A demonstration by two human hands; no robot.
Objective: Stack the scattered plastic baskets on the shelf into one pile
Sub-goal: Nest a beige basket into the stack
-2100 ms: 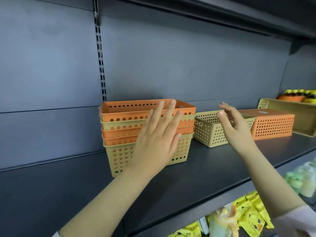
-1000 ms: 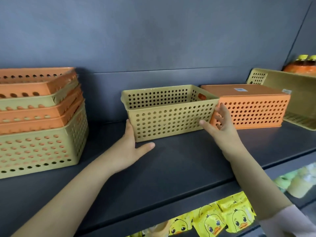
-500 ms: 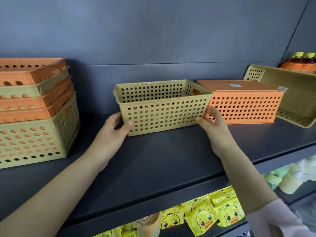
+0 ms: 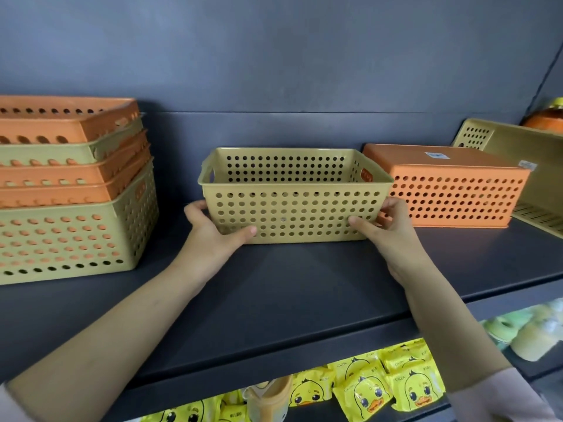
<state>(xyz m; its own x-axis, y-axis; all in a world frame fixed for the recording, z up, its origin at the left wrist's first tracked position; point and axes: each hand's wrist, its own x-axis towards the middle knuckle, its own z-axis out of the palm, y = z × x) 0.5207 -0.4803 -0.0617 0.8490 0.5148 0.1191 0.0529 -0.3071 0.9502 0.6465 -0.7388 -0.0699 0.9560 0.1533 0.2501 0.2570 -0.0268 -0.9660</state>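
A tan perforated basket point(image 4: 292, 205) stands upright in the middle of the dark shelf point(image 4: 289, 287). My left hand point(image 4: 213, 229) grips its lower left corner, thumb on the front wall. My right hand point(image 4: 387, 226) grips its lower right corner in the same way. At the far left stands a pile of nested baskets point(image 4: 70, 190), orange and tan in turn. Just right of the held basket an orange basket point(image 4: 451, 190) lies upside down. A second tan basket point(image 4: 524, 166) lies tipped on its side at the far right.
The shelf's grey back wall point(image 4: 274, 71) is close behind the baskets. An orange bottle point(image 4: 548, 120) shows behind the tipped basket. Yellow duck-print packets point(image 4: 380, 388) and pale green items point(image 4: 524, 333) fill the lower shelf.
Both hands left the pile and moved right to the tan basket, then closed on its two lower corners. The view has come nearer to it.
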